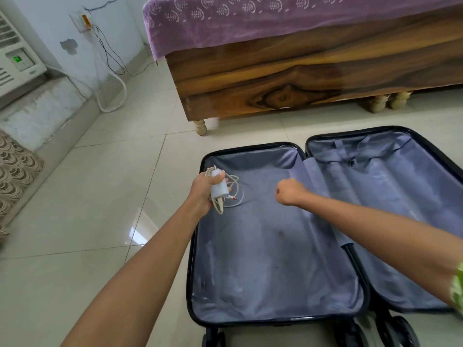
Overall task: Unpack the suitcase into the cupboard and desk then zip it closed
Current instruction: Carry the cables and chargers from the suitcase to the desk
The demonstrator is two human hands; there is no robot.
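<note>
Suitcase (275,259) lining sheeny grey cloth; bed (288,78) glossy wood; floor (87,196) polished tile.

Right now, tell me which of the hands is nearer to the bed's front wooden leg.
Left. The left hand, gripping the charger, sits just below the bed leg. The right hand is farther right, over the suitcase.

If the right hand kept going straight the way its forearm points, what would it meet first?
Probably the loose cable of the white charger in the left hand's grip. The right hand, a closed fist, points left across the open suitcase; depth is unclear.
</note>
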